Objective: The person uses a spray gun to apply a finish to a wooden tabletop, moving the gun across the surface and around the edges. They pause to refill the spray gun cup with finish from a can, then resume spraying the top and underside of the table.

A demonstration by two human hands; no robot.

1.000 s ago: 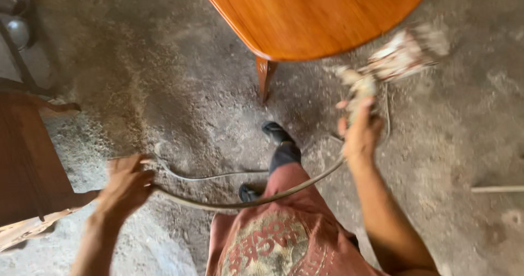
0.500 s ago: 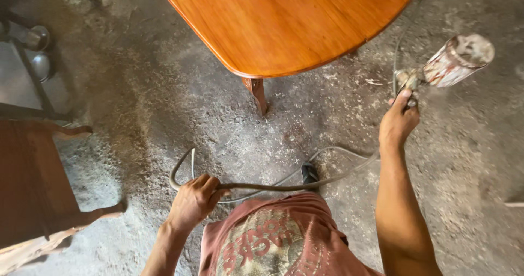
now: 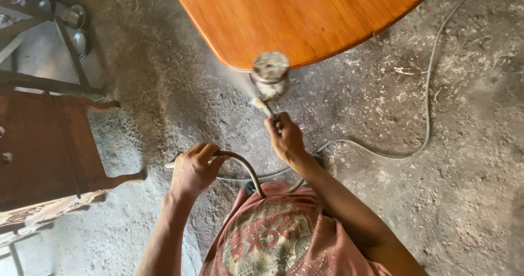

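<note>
Spray gun (image 3: 268,82), blurred, sits just off the near edge of the orange wooden tabletop (image 3: 305,14), its cup toward the camera and its nozzle hard to make out. Right hand (image 3: 285,138) is closed round the gun's grip. Left hand (image 3: 196,169) is curled round the grey hose (image 3: 246,169), whose end disappears behind the red shirt (image 3: 273,238). More hose loops across the dusty floor (image 3: 464,161).

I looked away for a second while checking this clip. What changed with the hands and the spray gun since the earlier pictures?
The right hand swung the spray gun from far right in to the table edge, centre of view. The left hand moved inward with the hose, which now arches up by the shirt. Both grips stayed: right on the gun, left on the hose. The table stayed put.
</note>
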